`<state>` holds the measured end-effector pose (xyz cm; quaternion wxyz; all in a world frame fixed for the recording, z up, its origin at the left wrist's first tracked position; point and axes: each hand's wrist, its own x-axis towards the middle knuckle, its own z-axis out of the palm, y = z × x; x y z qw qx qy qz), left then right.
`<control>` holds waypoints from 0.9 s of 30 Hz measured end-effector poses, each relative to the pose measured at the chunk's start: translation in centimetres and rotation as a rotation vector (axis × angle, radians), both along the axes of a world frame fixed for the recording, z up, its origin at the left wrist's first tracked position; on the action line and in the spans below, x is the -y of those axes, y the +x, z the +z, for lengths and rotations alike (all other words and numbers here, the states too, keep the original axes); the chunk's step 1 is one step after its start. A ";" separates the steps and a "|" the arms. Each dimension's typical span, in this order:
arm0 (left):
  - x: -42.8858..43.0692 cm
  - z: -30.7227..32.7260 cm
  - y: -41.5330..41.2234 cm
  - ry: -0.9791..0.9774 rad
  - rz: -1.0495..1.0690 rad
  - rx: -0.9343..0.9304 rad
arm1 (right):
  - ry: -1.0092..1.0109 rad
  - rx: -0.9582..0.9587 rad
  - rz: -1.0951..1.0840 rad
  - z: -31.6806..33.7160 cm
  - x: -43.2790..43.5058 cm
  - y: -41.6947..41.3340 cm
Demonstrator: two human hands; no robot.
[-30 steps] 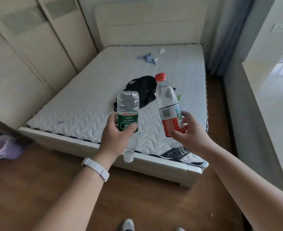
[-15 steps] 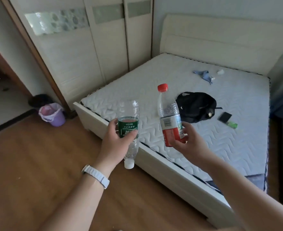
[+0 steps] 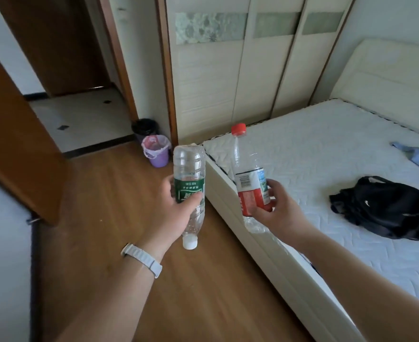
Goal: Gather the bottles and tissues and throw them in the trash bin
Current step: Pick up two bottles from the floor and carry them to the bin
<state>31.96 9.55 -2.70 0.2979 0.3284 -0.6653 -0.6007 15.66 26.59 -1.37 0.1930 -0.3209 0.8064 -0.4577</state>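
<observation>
Pink-lined purple bin [image 3: 155, 154]; both bottles [image 3: 189, 178] aloft

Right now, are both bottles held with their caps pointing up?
No, the green-label bottle in the left hand hangs cap down; only the red-label bottle in the right hand points up.

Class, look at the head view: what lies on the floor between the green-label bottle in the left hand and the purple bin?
Only bare wooden floor. In the head view nothing lies between the green-label bottle, held by the left hand, and the purple bin.
</observation>
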 end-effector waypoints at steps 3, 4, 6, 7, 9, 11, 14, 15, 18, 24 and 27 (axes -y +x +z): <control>3.0 0.2 2.3 0.010 0.083 -0.004 | 0.000 -0.003 0.086 0.2 5.0 0.8; 4.0 0.2 3.0 0.010 0.103 0.007 | 0.001 -0.004 0.111 0.2 6.6 1.1; 6.0 0.1 4.2 0.005 0.141 0.041 | -0.003 0.013 0.165 -0.1 9.7 1.4; 7.1 0.0 4.6 -0.002 0.169 0.059 | -0.005 0.025 0.191 -0.5 11.3 1.5; 9.6 -0.6 5.2 -0.016 0.233 0.097 | 0.015 0.055 0.236 -1.4 14.4 1.4; 12.3 -1.3 5.3 -0.010 0.284 0.133 | 0.032 0.087 0.276 -2.4 17.6 1.0; 16.9 -2.3 4.8 -0.007 0.335 0.178 | 0.039 0.128 0.328 -4.0 23.0 -0.4; 18.5 -2.5 4.4 -0.007 0.350 0.186 | 0.041 0.140 0.347 -4.4 25.0 -1.0; 23.9 -2.8 2.7 -0.017 0.374 0.202 | 0.024 0.179 0.373 -5.1 31.4 -3.1; 34.3 -0.8 -0.5 -0.078 0.428 0.282 | 0.003 0.207 0.435 -4.2 43.0 -6.8; 37.9 0.1 -1.0 -0.114 0.478 0.292 | -0.012 0.203 0.473 -3.2 47.6 -7.6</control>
